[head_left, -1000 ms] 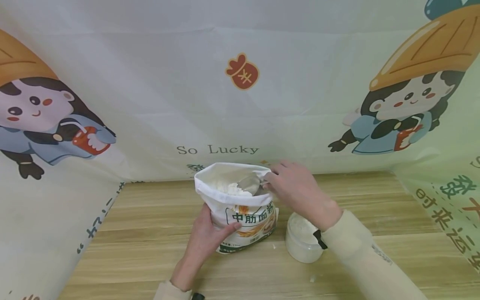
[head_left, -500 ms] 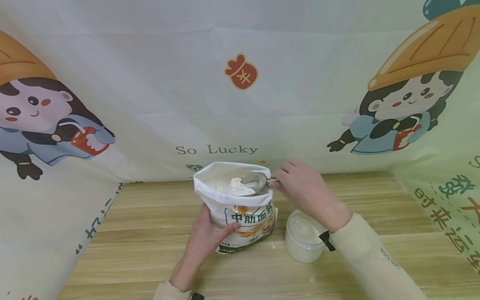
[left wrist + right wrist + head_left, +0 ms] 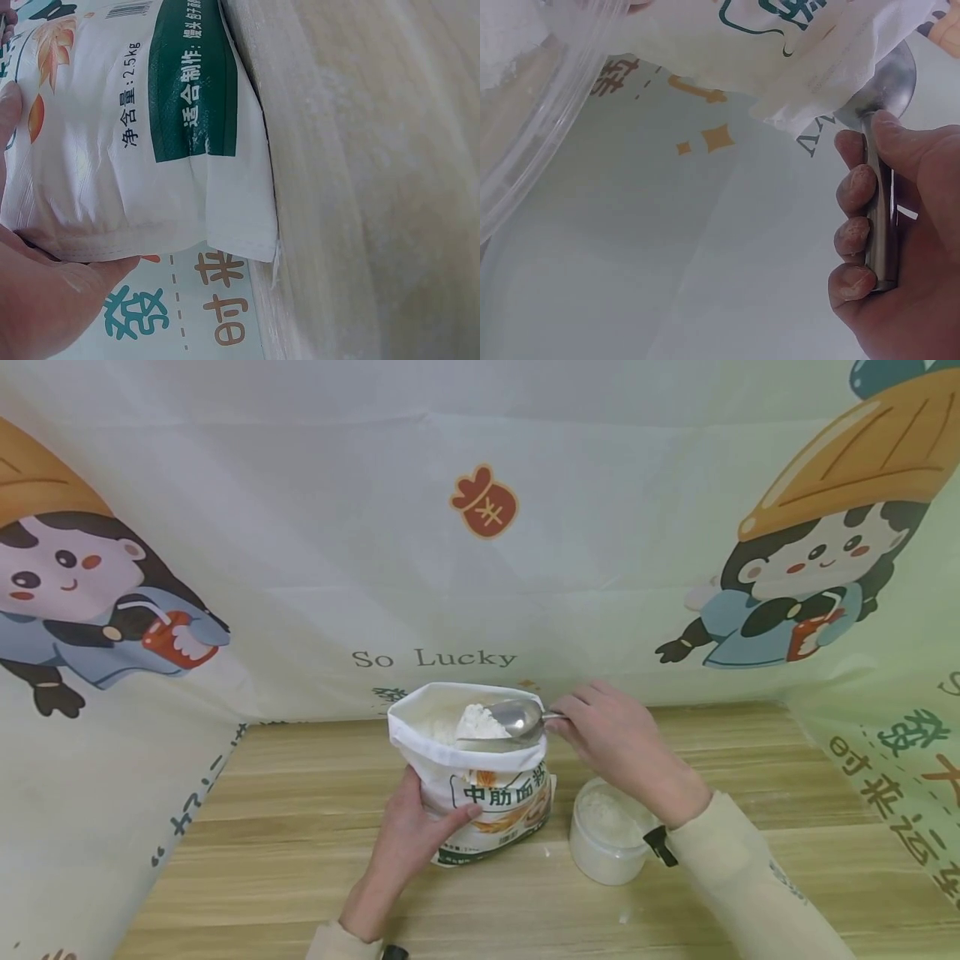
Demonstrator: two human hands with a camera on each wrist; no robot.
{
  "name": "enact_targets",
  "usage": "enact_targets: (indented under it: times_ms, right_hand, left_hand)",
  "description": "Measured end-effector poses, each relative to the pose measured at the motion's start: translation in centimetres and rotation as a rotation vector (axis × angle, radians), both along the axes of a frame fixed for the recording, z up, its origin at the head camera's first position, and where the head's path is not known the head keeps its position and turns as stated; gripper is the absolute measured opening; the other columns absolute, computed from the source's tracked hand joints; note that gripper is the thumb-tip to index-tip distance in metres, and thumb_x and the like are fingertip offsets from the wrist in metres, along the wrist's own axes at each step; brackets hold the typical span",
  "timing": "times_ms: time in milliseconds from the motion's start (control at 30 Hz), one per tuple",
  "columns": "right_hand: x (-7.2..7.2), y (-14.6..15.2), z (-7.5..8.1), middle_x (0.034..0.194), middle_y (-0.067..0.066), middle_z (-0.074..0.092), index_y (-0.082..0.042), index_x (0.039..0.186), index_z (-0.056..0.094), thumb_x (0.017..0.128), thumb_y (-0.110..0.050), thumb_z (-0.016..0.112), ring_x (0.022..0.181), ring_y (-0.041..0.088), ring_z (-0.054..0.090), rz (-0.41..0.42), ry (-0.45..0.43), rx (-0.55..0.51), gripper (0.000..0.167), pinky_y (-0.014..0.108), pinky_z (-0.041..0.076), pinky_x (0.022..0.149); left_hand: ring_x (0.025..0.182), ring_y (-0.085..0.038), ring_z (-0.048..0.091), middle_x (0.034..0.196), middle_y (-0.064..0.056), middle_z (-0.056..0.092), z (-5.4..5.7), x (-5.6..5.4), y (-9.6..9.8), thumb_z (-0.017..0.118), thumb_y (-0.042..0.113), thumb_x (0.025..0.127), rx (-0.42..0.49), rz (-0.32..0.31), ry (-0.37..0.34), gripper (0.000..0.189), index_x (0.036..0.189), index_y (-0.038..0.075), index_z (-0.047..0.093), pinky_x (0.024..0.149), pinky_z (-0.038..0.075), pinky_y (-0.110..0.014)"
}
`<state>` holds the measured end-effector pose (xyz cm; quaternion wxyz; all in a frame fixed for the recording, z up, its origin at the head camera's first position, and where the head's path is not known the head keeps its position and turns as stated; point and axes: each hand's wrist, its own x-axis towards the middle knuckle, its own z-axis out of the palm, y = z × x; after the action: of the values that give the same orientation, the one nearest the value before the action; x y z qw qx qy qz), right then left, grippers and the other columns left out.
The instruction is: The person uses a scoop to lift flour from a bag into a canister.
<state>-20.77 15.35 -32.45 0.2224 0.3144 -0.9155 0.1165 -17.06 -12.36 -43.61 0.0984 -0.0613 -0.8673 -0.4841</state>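
A white flour bag (image 3: 480,814) stands on the table with its top rolled open. My left hand (image 3: 414,827) grips the bag's left side, thumb across the front; in the left wrist view the hand (image 3: 52,300) lies against the bag (image 3: 90,172). A metal scoop (image 3: 521,718) heaped with white flour (image 3: 480,723) is at the bag's mouth. With curled fingers my right hand (image 3: 611,735) holds the scoop by its handle, and the right wrist view shows the fingers around that handle (image 3: 883,217). Some of the flour inside the bag is hidden by the scoop and rim.
To the right of the bag, below my right forearm, stands a clear round tub (image 3: 609,856) with flour in it. Small white specks dot the wooden table (image 3: 285,860) near the tub. A printed cloth (image 3: 360,543) rises behind and at both sides.
The scoop has come up out of the flour and shifted slightly right, now carrying a visible heap. My right hand moved a little right with it. The left hand and bag stayed put.
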Motion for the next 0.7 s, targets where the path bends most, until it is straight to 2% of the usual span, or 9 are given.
enact_targets:
  times_ms: [200,700]
  right_hand:
    - [0.0,0.4,-0.3,0.102,0.008,0.073,-0.006,0.107,0.074,0.096,-0.021,0.074,0.095,0.027,0.064,0.002,-0.001,-0.042,0.018,0.039,0.056,0.080]
    - [0.2,1.8,-0.3,0.104,0.009,0.073,-0.005,0.110,0.073,0.097,-0.018,0.072,0.099,0.029,0.064,0.010,-0.065,-0.123,0.018,0.045,0.057,0.085]
  left_hand:
    - [0.113,-0.033,0.064,0.124,-0.014,0.066,0.0,0.0,0.0,0.094,0.032,0.075,0.004,-0.001,-0.003,0.086,0.142,0.006,0.046,0.100,0.052,-0.053]
    - [0.116,-0.034,0.064,0.127,-0.015,0.065,-0.1,0.0,-0.1,0.094,0.033,0.076,-0.001,-0.004,-0.003,0.090,0.145,0.005,0.044,0.102,0.051,-0.054]
